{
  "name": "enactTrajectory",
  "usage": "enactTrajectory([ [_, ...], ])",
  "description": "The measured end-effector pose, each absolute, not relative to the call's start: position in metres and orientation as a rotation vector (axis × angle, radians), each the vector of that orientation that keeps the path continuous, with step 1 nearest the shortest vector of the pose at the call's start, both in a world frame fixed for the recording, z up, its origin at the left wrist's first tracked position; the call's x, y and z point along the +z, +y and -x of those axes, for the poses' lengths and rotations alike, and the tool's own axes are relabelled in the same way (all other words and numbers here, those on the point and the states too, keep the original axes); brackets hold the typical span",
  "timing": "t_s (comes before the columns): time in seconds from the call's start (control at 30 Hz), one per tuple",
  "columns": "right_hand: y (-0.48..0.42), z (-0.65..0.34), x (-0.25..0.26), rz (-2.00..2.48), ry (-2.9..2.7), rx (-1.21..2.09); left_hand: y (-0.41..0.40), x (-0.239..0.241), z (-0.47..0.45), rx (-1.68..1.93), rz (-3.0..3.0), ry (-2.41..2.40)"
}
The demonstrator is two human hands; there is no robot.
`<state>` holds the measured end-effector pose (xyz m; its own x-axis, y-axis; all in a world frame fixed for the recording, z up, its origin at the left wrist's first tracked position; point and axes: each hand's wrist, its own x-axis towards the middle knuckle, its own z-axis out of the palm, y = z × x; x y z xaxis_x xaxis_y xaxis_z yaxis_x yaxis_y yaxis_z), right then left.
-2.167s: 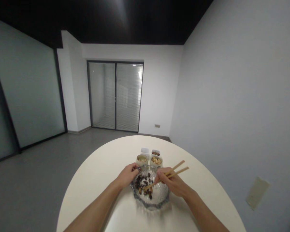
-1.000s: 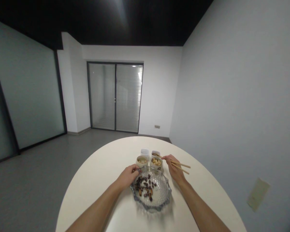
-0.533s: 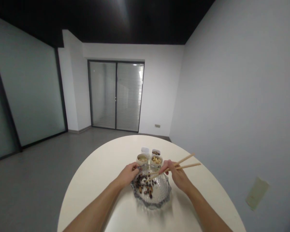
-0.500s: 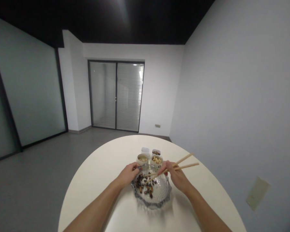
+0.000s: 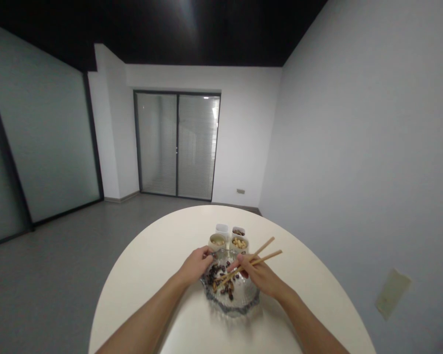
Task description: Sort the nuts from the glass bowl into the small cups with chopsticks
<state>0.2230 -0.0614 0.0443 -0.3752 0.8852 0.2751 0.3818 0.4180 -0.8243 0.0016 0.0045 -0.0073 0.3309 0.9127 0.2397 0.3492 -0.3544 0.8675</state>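
Small glossy dark-brown oval pieces (image 5: 231, 297) lie in a clear scalloped glass bowl (image 5: 232, 309); light, hard and slippery, we judge, best nipped mid-body. Our right hand (image 5: 258, 275) slants over it, fingers clamped on two pale wooden chopsticks (image 5: 268, 256), their catch unclear; our left hand (image 5: 195, 267) pinches the rim.

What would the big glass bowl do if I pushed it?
The glass bowl would probably slide rather than tip, because it looks wide and low. It's see-through and patterned like hard glass, so it likely won't bend but might chip at its wavy edge. The small dark pieces lie loose inside, so they might shift about.
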Motion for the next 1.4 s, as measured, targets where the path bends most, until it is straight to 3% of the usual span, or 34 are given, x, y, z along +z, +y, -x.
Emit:
enactTrajectory([
  [0.7, -0.062, -0.231, 0.042, 1.019, -1.92, 1.029, 0.007, -0.009, -0.001, 0.994, -1.898, 1.113],
  [1.4, -0.043, -0.257, 0.05, 1.069, -1.714, 0.692, 0.009, -0.013, -0.001, 0.988, -1.858, 1.118],
])
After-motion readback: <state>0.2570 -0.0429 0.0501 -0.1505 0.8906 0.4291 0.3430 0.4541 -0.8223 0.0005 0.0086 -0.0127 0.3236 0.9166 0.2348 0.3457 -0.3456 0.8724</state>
